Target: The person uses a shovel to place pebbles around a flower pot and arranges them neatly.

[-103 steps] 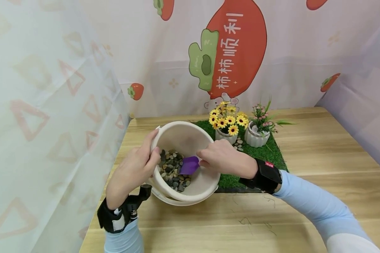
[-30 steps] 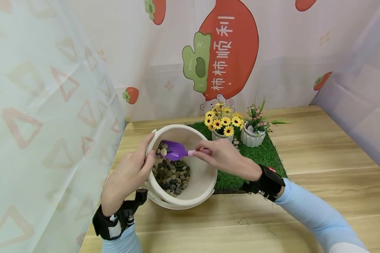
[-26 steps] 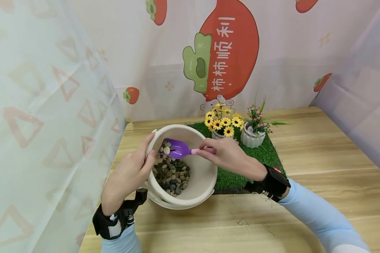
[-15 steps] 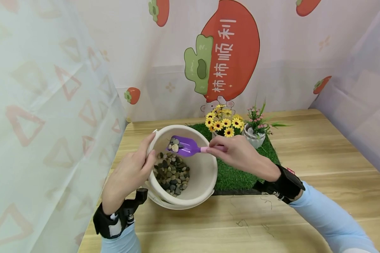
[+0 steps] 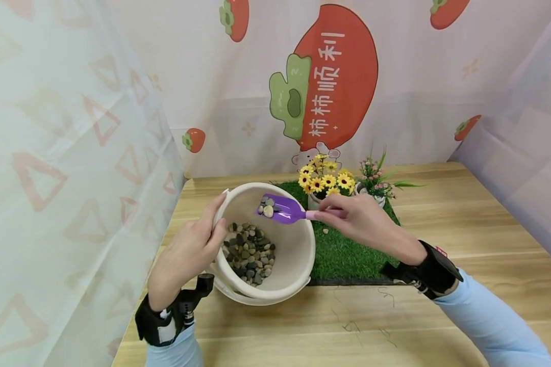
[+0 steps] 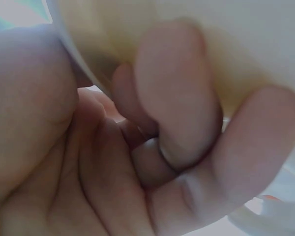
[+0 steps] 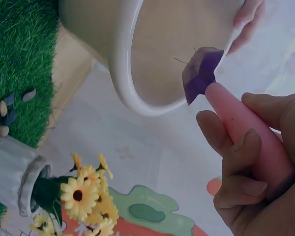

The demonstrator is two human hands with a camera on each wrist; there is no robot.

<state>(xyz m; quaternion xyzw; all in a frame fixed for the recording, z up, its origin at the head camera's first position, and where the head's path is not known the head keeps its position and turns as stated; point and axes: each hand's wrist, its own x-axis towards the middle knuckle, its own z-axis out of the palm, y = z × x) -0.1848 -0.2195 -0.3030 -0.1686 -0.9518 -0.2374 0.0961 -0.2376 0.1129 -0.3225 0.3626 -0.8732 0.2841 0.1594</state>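
In the head view my left hand [image 5: 188,250] grips the left rim of a cream bucket [image 5: 305,255], which is tilted toward me. Its fingers [image 6: 177,88] curl against the bucket's outside in the left wrist view. Grey and tan pebbles [image 5: 248,255] lie in the bottom. My right hand [image 5: 362,219] holds a small shovel by its pink handle [image 7: 250,137]. The shovel's purple blade [image 5: 284,210] hangs over the bucket's upper right, near the rim, with several pebbles [image 5: 267,208] on it.
Right of the bucket lies an artificial grass mat [image 5: 344,262] on the wooden table [image 5: 464,234]. Behind my right hand stand a pot of yellow flowers [image 5: 323,181] and a pot of pink flowers [image 5: 377,181]. Several pebbles [image 7: 10,115] lie on the mat near the yellow flowers.
The shovel, first digging among the pebbles, has come up with several on its blade and moved right toward the bucket's right rim. My left hand keeps its grip on the rim.
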